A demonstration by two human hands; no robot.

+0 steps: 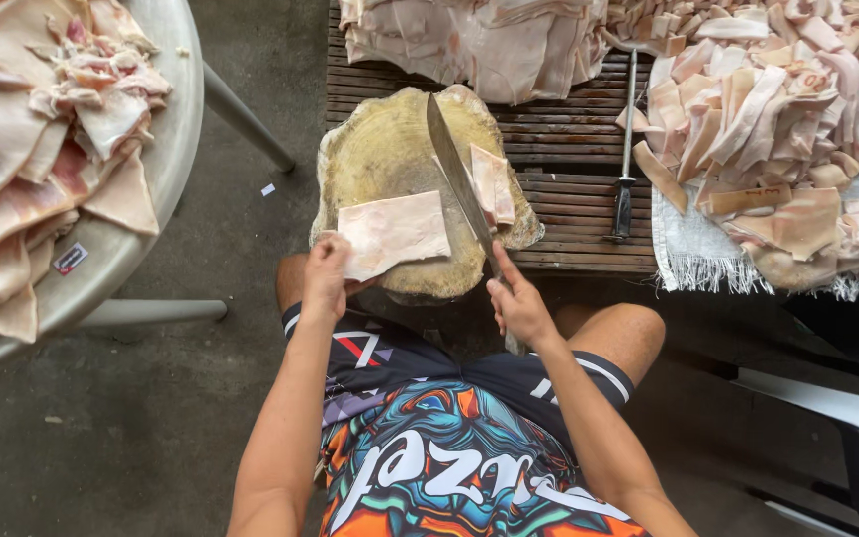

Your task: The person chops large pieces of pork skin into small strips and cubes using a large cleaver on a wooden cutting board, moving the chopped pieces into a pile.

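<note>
Seated cutting position: the left hand pins the near edge of a pale slab of pork skin flat on the round wooden chopping block, its grip closed on the slab so it cannot slide; the right hand is wrapped around the long knife, whose blade lies between the slab and a cut strip
</note>
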